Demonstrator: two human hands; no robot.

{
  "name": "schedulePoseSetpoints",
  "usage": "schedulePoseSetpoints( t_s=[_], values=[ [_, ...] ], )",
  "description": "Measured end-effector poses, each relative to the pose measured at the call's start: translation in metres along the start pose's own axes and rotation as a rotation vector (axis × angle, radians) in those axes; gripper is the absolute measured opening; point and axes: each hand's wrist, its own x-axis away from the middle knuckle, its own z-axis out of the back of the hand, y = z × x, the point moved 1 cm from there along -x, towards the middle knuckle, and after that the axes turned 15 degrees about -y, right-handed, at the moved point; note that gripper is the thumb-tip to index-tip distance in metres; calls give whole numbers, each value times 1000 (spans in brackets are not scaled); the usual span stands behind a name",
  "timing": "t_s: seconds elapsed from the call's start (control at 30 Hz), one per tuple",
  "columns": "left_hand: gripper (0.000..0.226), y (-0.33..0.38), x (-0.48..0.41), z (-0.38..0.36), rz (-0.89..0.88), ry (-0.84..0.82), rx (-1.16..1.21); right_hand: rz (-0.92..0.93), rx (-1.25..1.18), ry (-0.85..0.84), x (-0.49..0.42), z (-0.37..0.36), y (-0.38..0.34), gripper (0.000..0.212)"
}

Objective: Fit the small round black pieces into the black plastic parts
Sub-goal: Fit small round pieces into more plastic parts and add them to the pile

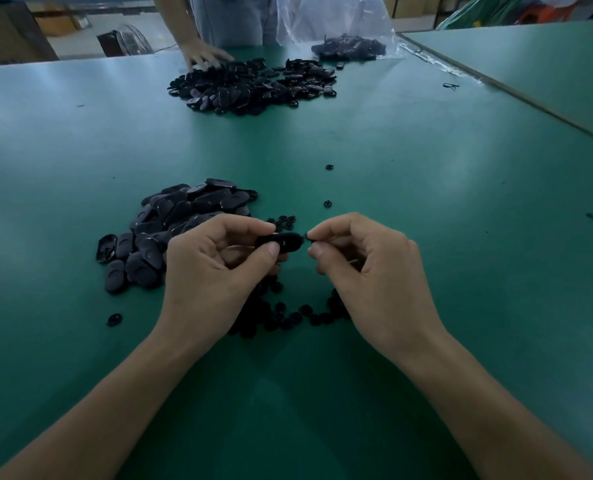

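Head view, mid-frame: left hand [215,268] curled, pinching a smooth oval plastic part [283,241] between thumb and forefinger. Right hand [367,271] curled likewise, pinching a tiny round piece [309,236] just beside the part's right end. Below, loose rings [281,315] on matte green desk [426,188]; centre left, glossy heap [174,230] of oval shells.

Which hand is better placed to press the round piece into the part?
The right hand: it pinches the round piece at its fingertips, right beside the part. The left hand grips that part and is busy steadying it.
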Motion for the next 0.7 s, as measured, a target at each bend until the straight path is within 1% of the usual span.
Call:
schedulePoseSetpoints(
  t_s=[0.17, 0.3, 0.37, 0.43, 0.57, 0.7],
  values=[
    [18, 3, 1, -1, -28, -27, -23, -51, -235, -56, -1, -3, 1, 20],
    [34, 5, 2, -2, -7, -87, -160, 23, -351, -37, -3, -4, -1, 22],
    [33, 5, 2, -4, -32, -111, -244, 71, -392, -26, -3, -4, -2, 24],
    [27, 6, 2, -6, -82, -114, -277, 103, -436, -26, -4, -4, -3, 24],
    [17, 7, 1, -4, -84, -60, -279, 116, -399, -12, -4, -3, -4, 24],
    [9, 6, 1, -2, -61, 0, -149, 70, -382, -29, -3, -6, -2, 17]
  ],
)
